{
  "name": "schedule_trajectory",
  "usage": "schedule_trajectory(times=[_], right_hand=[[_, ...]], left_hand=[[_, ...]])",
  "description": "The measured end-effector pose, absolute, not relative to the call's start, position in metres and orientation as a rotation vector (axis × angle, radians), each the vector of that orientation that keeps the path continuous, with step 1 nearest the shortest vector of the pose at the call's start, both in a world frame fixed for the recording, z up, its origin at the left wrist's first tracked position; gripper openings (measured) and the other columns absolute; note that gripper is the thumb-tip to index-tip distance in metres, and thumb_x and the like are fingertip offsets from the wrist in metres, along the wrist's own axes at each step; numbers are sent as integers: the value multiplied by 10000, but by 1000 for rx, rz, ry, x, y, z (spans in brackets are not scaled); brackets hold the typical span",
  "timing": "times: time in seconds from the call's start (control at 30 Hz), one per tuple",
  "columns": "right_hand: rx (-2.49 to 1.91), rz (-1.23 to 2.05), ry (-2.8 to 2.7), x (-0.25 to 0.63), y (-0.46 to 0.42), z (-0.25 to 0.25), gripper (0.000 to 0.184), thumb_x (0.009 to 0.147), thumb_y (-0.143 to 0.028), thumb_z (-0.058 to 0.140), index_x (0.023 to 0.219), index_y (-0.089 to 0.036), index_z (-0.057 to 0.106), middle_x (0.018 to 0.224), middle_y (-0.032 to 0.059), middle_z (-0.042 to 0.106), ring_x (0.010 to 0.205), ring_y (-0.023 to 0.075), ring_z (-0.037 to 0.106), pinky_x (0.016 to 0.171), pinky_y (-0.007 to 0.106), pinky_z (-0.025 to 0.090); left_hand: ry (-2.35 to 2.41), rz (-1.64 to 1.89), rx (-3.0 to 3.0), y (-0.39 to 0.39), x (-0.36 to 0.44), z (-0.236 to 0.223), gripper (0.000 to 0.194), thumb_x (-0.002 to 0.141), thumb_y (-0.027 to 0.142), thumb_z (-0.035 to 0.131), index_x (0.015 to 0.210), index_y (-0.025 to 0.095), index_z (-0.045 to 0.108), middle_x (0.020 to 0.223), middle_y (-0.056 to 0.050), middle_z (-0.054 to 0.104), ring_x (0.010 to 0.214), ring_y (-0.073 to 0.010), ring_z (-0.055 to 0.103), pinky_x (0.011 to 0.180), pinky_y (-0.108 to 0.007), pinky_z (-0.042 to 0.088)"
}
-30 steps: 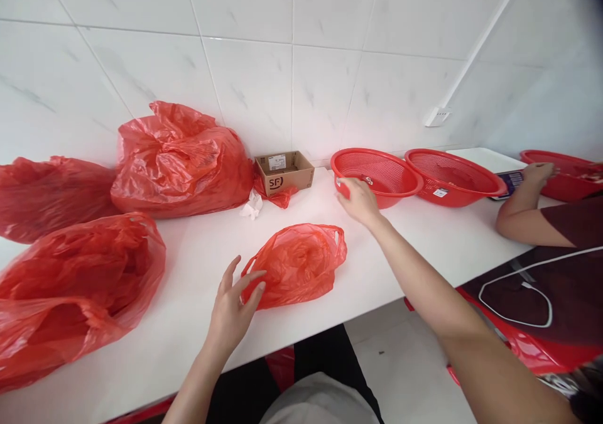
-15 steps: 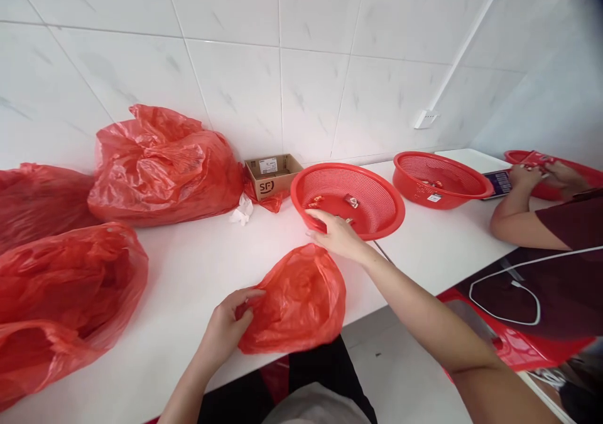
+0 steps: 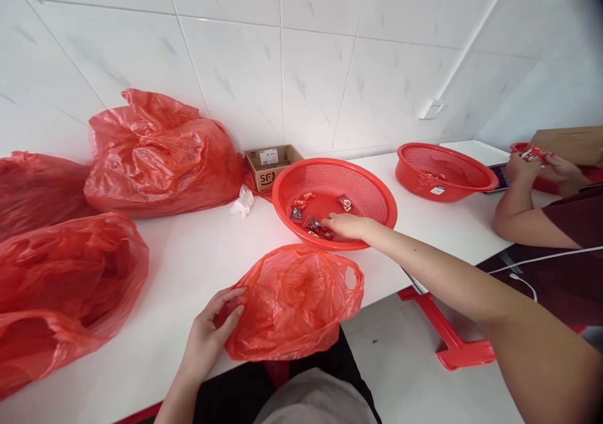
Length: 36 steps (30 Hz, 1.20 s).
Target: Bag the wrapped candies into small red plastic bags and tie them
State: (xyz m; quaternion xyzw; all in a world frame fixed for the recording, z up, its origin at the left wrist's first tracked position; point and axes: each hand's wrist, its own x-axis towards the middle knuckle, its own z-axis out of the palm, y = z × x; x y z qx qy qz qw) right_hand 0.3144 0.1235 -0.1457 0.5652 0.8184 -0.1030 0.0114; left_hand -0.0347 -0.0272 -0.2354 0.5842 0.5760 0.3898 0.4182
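- My left hand (image 3: pixel 211 330) is curled narrowly against the left edge of a crumpled red plastic carrier bag (image 3: pixel 294 304), its fingers (image 3: pixel 234 301) touching the film, though I cannot tell whether they grip it. The bag lies on the white worktop (image 3: pixel 188 254), near me.
- My right hand (image 3: pixel 346 226) reaches into a round red plastic mesh basket (image 3: pixel 336 179), its fingers close together, just at small wrapped packets (image 3: pixel 313 226). I cannot tell whether it holds one. More packets lie scattered in the basket.
- To my left, three bulging red plastic bags (image 3: pixel 160 160) are heaped on the worktop, the largest against the wall.
- Farther on stand a small open cardboard box (image 3: pixel 271 166) and a crumpled white tissue (image 3: pixel 244 202).
- To the far right, a co-worker's hands (image 3: pixel 532 169) hold a small red item beside a second red mesh basket (image 3: pixel 440 173).
- Behind everything rises a white tiled wall (image 3: pixel 320 78).
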Motion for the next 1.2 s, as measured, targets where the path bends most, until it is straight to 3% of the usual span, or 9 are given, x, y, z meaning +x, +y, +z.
schedule_trajectory(times=[0.17, 0.33, 0.43, 0.53, 0.67, 0.87, 1.03, 1.13, 1.2], right_hand=[[1730, -433, 2399, 314, 131, -144, 93, 674, -193, 741, 742, -191, 676, 716, 55, 688, 633, 186, 621, 600, 280, 412], [2029, -321, 2551, 312, 124, -116, 145, 914, -274, 517, 1017, -197, 583, 974, 85, 696, 885, 206, 642, 713, 300, 447], [2055, -980, 2803, 299, 98, -100, 152, 922, -322, 521, 1018, -204, 529, 928, 44, 690, 792, 159, 656, 692, 286, 502], [1771, -1698, 2864, 280, 67, -91, 168, 885, -330, 592, 980, -193, 567, 854, 22, 673, 712, 134, 647, 637, 269, 535], [1621, -1848, 2879, 257, 39, -100, 151, 921, -259, 525, 1020, -192, 616, 907, 36, 680, 752, 128, 648, 631, 256, 548], [1770, -1337, 3079, 245, 37, -128, 380, 935, -172, 440, 1291, -272, 529, 1269, 66, 626, 874, 143, 676, 801, 333, 556], [2105, -799, 3053, 272, 88, -127, 296, 947, -239, 445, 1211, -229, 578, 1201, 76, 652, 952, 191, 660, 873, 381, 527], [1973, -411, 2716, 291, 123, -129, 460, 887, -296, 567, 1342, -249, 528, 1357, 115, 554, 1156, 295, 579, 972, 463, 449], [1707, -403, 2507, 300, 136, -134, 596, 842, -312, 624, 1417, -309, 468, 1446, 109, 469, 1207, 339, 544, 967, 472, 435]], left_hand=[[1409, 1029, 1540, -27, -32, -236, 362, 849, 434, 613, 1165, 264, 662, 1248, -73, 590, 1207, -247, 543, 1061, -384, 421], [1469, 1075, 1656, -29, -31, -241, 437, 865, 401, 602, 1289, 300, 577, 1298, -57, 548, 1238, -238, 509, 1095, -394, 369], [1467, 1083, 1663, -29, -31, -243, 452, 876, 397, 596, 1320, 323, 546, 1305, -49, 536, 1245, -236, 496, 1093, -408, 358], [1456, 1099, 1668, -28, -31, -243, 458, 881, 388, 598, 1330, 327, 533, 1309, -48, 529, 1247, -234, 489, 1089, -411, 356], [1491, 1150, 1660, -29, -30, -243, 505, 872, 382, 613, 1360, 309, 504, 1336, -60, 510, 1269, -242, 470, 1074, -404, 376], [1492, 1183, 1668, -29, -29, -243, 524, 869, 360, 622, 1373, 301, 491, 1317, -56, 515, 1257, -227, 479, 1094, -399, 359], [1513, 1186, 1671, -29, -28, -242, 526, 865, 360, 628, 1369, 292, 495, 1303, -60, 517, 1241, -227, 488, 1064, -388, 386], [1509, 1184, 1673, -29, -29, -242, 527, 865, 358, 629, 1370, 291, 494, 1312, -63, 513, 1251, -233, 479, 1051, -383, 399], [1501, 1181, 1667, -29, -29, -243, 524, 866, 358, 628, 1368, 288, 496, 1317, -64, 512, 1258, -232, 475, 1053, -380, 398]])
